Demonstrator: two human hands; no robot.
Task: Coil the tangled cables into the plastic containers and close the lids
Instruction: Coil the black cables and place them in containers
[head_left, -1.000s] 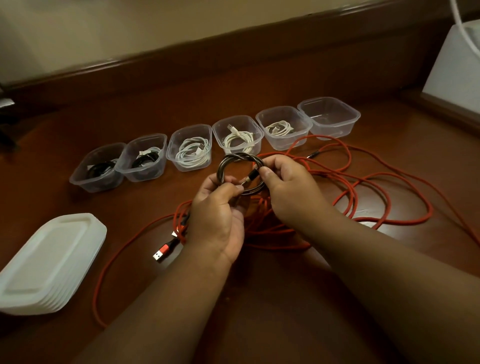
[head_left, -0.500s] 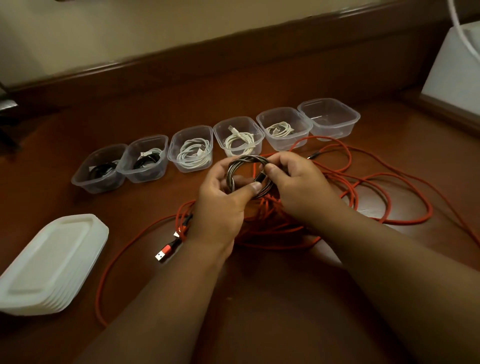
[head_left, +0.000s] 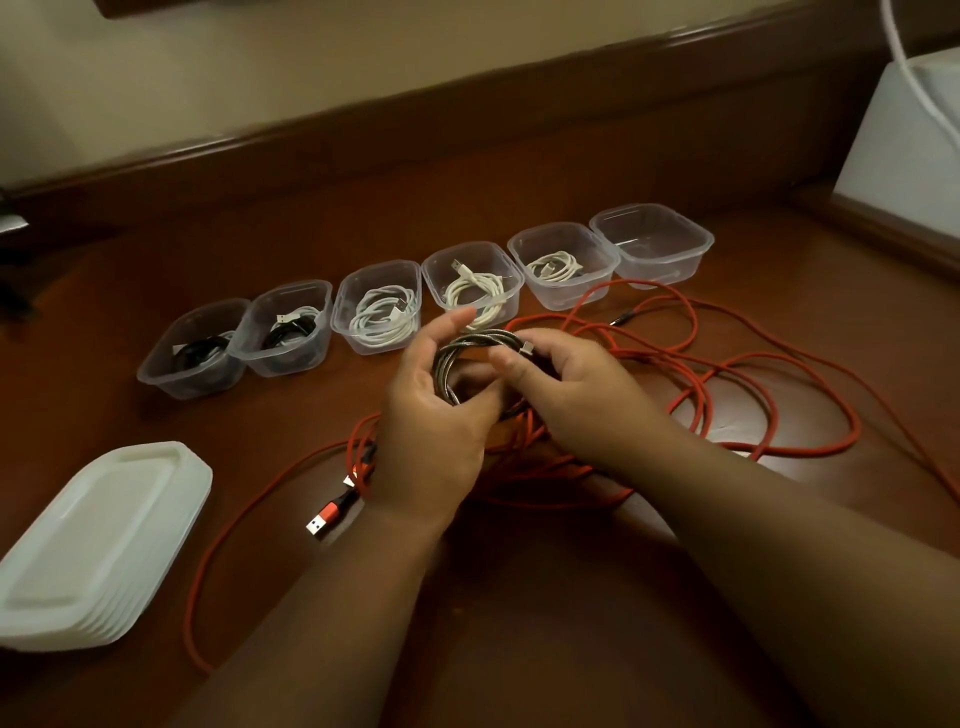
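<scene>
Grey braided cable (head_left: 467, 358) is coiled into a small ring, held above the red cable (head_left: 691, 374) tangle on the tabletop (head_left: 519, 649). Left hand (head_left: 436, 415) cups the ring's left side, fingers partly spread, thumb under. Right hand (head_left: 561, 384) pinches the plug end at the ring's top right. The empty container (head_left: 652, 241) lies ahead and to the right, at the row's right end, nearer the right hand. Lid stack (head_left: 98, 540) sits far left.

L hand (head_left: 436, 415) + R hand (head_left: 566, 384) together, fingers curled, gripping coil
</scene>
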